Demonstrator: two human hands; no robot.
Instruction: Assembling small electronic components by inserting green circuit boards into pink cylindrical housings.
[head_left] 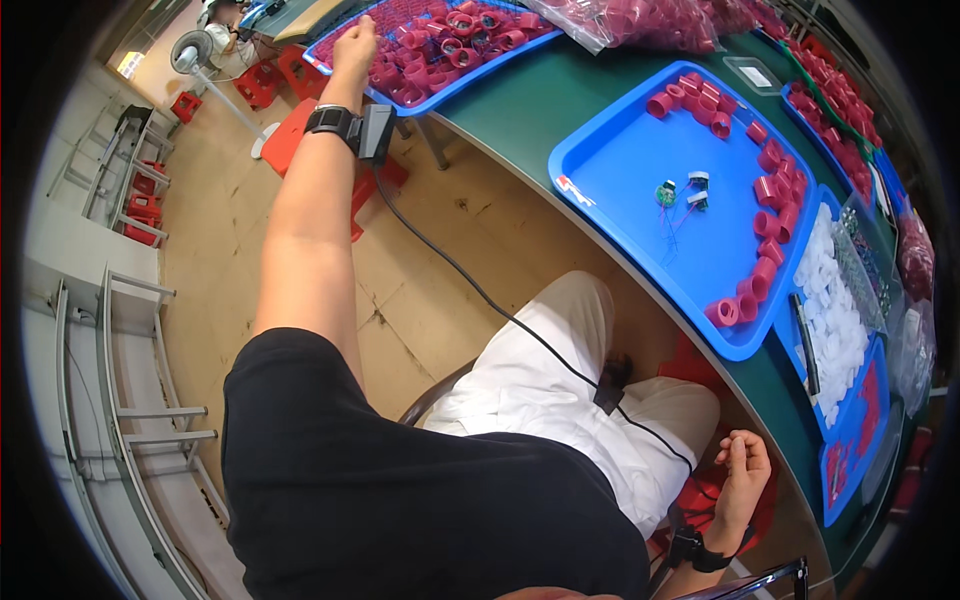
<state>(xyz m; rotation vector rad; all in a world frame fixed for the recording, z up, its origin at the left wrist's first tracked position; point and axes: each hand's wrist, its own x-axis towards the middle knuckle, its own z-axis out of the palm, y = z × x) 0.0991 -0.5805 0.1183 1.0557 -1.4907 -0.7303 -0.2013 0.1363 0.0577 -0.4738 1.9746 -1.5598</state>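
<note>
My left hand [355, 48] is stretched far forward to the inner edge of a blue tray [425, 108] heaped with dark red plastic rings [411, 70]. Its fingers are closed, and what they hold, if anything, is hidden. Down by the table's near edge at the right, my right hand [745, 462] hangs loosely curled over my lap, with nothing seen in it. A second blue tray [620, 150] lies between the hands. Small green circuit boards [667, 193] with thin wires rest in it, and red rings [768, 192] line its far and right sides.
Right of the tray, a blue bin holds white plastic pieces [832, 310], with a black pen [804, 345] on it. Bagged red parts [640, 22] lie at the back. A black cable [470, 282] runs from my left wrist across my lap. Red stools [290, 140] and a fan [192, 52] stand left.
</note>
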